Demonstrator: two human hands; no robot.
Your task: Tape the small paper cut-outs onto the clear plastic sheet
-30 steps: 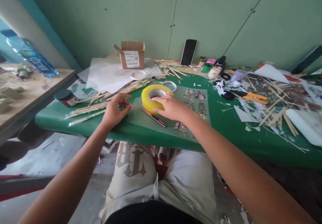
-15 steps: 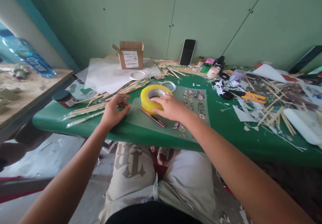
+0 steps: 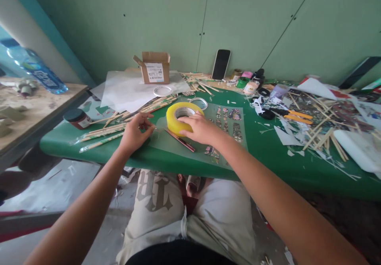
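Observation:
A wide yellow tape roll (image 3: 175,116) lies flat on a clear sheet (image 3: 208,136) on the green table (image 3: 268,154). My right hand (image 3: 201,129) rests on the roll's near side, fingers curled over its rim. To its left, my left hand (image 3: 135,132) is pinched shut, fingertips together near the sheet's left edge; what it grips is too thin to make out, possibly the tape's free end. A dark red strip (image 3: 181,139) lies on the sheet between the two hands. Small printed cut-outs (image 3: 230,120) sit under the sheet to the right.
Wooden sticks (image 3: 119,124) lie left of my hands beside a dark jar (image 3: 76,118). A cardboard box (image 3: 154,67), white paper and a phone (image 3: 220,64) stand at the back. Orange-handled cutters (image 3: 293,116), scraps and more sticks crowd the right. A water bottle (image 3: 35,68) lies on the side bench.
Both hands stay where they were on the roll and beside it. Only the view has shifted slightly.

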